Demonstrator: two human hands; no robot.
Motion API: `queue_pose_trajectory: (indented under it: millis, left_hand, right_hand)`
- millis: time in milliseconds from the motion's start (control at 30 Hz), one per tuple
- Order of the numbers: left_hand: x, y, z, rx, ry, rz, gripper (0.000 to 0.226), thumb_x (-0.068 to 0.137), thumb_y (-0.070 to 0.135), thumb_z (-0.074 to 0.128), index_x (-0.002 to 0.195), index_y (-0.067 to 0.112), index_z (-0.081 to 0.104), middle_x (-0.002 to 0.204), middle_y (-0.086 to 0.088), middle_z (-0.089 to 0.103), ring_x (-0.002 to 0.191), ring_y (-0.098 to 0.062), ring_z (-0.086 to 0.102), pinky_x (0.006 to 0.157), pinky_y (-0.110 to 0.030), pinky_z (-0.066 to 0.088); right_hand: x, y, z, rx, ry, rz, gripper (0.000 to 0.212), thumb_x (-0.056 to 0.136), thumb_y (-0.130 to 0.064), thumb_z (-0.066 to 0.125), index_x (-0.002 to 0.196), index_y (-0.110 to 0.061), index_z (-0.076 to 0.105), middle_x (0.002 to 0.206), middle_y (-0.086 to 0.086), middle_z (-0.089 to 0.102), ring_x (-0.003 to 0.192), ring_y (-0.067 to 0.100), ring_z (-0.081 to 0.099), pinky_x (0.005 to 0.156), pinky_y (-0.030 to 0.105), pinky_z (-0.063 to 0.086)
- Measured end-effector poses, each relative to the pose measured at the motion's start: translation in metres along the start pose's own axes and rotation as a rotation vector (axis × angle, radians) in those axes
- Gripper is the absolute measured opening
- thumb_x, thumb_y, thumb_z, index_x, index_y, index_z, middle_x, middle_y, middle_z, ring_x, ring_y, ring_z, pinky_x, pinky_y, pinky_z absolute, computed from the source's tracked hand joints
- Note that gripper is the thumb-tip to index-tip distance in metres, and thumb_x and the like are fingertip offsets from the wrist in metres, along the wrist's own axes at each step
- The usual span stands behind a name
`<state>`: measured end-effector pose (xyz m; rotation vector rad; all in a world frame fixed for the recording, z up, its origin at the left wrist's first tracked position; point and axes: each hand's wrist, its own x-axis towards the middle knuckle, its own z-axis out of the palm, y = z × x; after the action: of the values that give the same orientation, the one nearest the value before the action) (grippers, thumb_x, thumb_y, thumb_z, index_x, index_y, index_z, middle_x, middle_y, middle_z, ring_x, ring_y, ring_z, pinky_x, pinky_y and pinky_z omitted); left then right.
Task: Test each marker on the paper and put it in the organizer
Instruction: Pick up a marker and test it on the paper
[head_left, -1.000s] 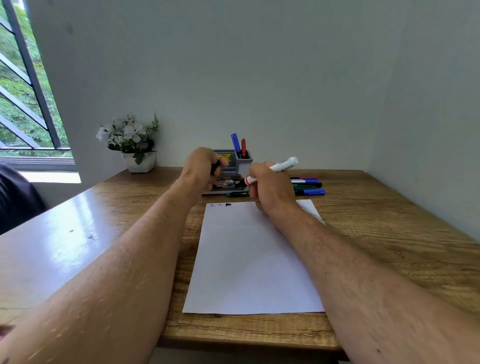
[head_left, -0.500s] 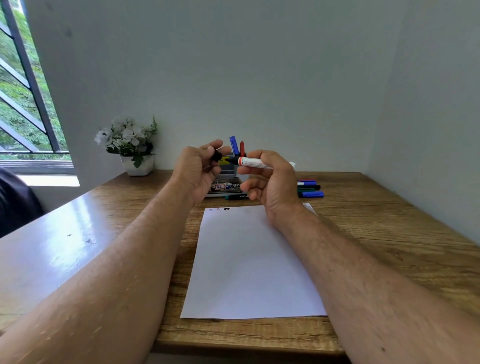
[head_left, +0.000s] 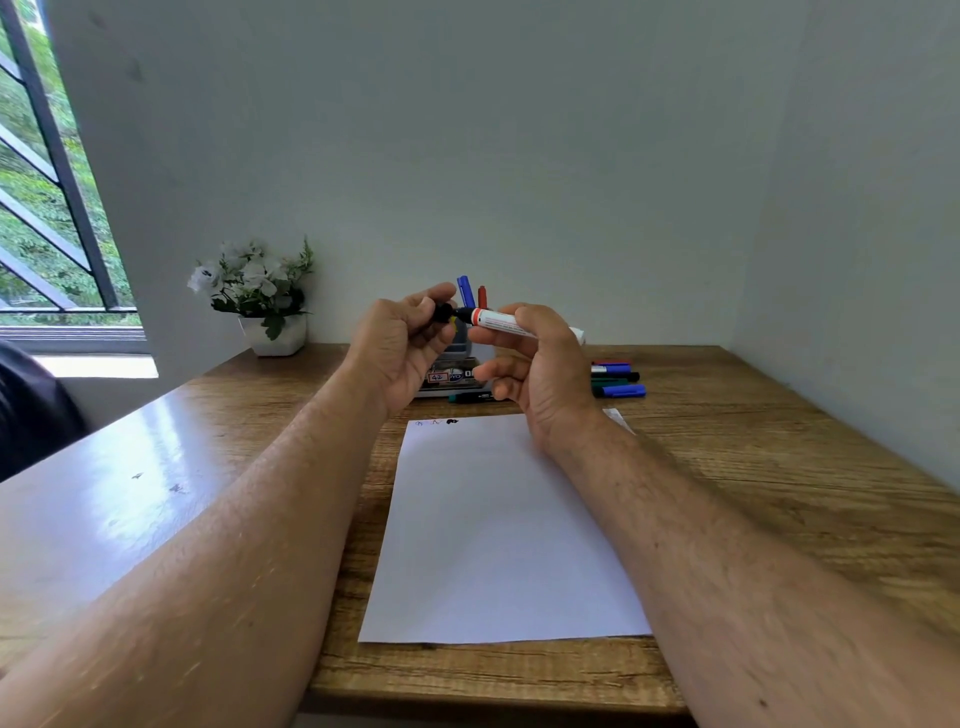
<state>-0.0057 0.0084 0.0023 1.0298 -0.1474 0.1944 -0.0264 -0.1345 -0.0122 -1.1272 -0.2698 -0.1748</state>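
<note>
A black cap (head_left: 443, 312) is pinched in the curled fingers (head_left: 415, 332) of the left hand (head_left: 402, 348), its open end turned toward the dark tip of a white marker (head_left: 519, 326). The marker's barrel is gripped between thumb and fingers of the right hand (head_left: 540, 364), held level above the far edge of the paper (head_left: 498, 530), with cap and tip almost touching. The step in hand is judged to be recapping after a test; a black blot and two fainter scribbles are seen at the sheet's far left corner. The cap would next have to be lined up squarely with the tip and pressed home, before the marker is dropped upright into the organizer (head_left: 457, 358).

The marker is a thick white barrel with a red band near its tip and small print along its side. The grey organizer is partly hidden behind both hands on the wooden surface (head_left: 779, 467); a blue marker (head_left: 464, 291) and a red marker (head_left: 482, 297) already stand in it. More markers (head_left: 618, 382) lie just beside it to the right, and one dark marker (head_left: 470, 398) lies in front.
</note>
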Motion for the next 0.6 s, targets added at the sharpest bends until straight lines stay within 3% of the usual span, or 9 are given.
queue_pose_trajectory:
  millis: [300,600]
  left_hand:
    - [-0.0028,0.0008,0.0018,0.019,-0.010,0.020,0.031,0.098,-0.001,0.040,0.107,0.003,0.069,0.102,-0.015,0.066,0.084,-0.017,0.062,0.066,-0.020,0.056]
    - [0.0055,-0.0001,-0.0018,-0.054,0.053,0.070,0.023,0.096,-0.001,0.050,0.116,0.004,0.060,0.095,-0.013,0.071,0.078,-0.016,0.067,0.066,-0.022,0.057]
  right_hand:
    - [-0.0006,0.0000,0.0006,-0.075,0.009,-0.005,0.026,0.100,-0.025,0.051,0.114,-0.008,0.065,0.098,0.009,0.078,0.051,0.017,0.065,0.043,0.023,0.046]
    - [-0.0034,-0.0014,0.0010,-0.178,0.017,-0.061,0.018,0.096,-0.021,0.063,0.111,-0.020,0.072,0.101,0.007,0.077,0.052,0.015,0.066,0.043,0.022,0.048]
